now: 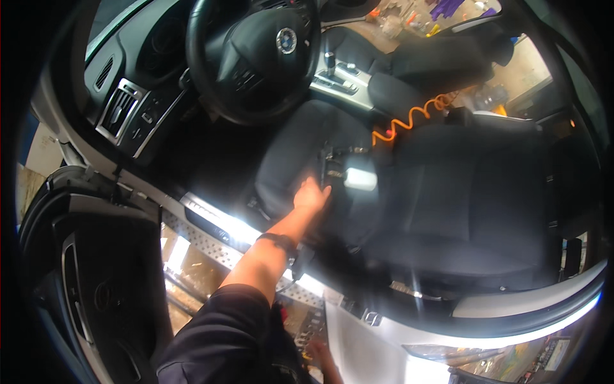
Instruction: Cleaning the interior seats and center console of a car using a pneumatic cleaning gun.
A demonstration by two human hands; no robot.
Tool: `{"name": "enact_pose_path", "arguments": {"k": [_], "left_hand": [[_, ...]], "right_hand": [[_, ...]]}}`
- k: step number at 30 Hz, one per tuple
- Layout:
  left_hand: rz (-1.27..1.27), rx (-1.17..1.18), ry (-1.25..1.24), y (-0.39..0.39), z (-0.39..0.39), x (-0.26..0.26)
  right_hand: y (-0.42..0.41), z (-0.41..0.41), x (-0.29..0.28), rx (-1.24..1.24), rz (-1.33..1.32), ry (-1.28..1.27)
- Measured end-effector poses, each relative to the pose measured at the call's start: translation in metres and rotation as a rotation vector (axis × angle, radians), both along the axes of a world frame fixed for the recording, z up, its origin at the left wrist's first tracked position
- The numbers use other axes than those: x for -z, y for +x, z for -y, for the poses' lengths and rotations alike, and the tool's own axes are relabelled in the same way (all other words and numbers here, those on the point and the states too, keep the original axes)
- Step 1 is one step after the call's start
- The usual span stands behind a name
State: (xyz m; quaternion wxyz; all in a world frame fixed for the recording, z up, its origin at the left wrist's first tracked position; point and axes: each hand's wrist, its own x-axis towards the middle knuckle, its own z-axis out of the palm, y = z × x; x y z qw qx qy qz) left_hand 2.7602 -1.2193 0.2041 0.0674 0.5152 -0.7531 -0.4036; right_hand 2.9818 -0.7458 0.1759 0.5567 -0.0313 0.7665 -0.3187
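Note:
My left hand (312,196) reaches over the black cloth driver's seat (314,129), its thumb apart from the blurred fingers. Just beyond the fingertips lies an air spray gun (330,154) with a white bottle (360,179). Blur hides whether the fingers touch the gun. An orange coiled air hose (410,118) runs from the gun's fitting across the seat towards the rear. A dark band (282,241) circles my left forearm. Low at the bottom edge, what looks like my right hand (324,357) is a blurred patch, and its fingers cannot be made out.
The steering wheel (287,41) and gear selector (330,65) lie ahead. The open driver's door (112,288) stands at left, beside the lit sill (230,222). The seat backrest (460,192) is at right. Behind it, a clear plastic bottle (490,97) sits near the hose.

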Motion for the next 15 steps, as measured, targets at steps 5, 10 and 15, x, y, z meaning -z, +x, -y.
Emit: {"name": "enact_pose_path", "arguments": {"k": [5,10,15], "left_hand": [[0.222,0.081,0.170,-0.045,-0.001,0.022],[-0.207,-0.068,0.110,-0.009,0.018,0.038],[-0.185,0.277,-0.200,0.106,0.001,-0.113]], "right_hand": [[0.011,-0.028,0.024,0.065,0.004,0.066],[-0.022,0.029,-0.031,-0.170,-0.191,-0.066],[-0.090,0.122,-0.130,-0.069,-0.605,-0.440]]}}
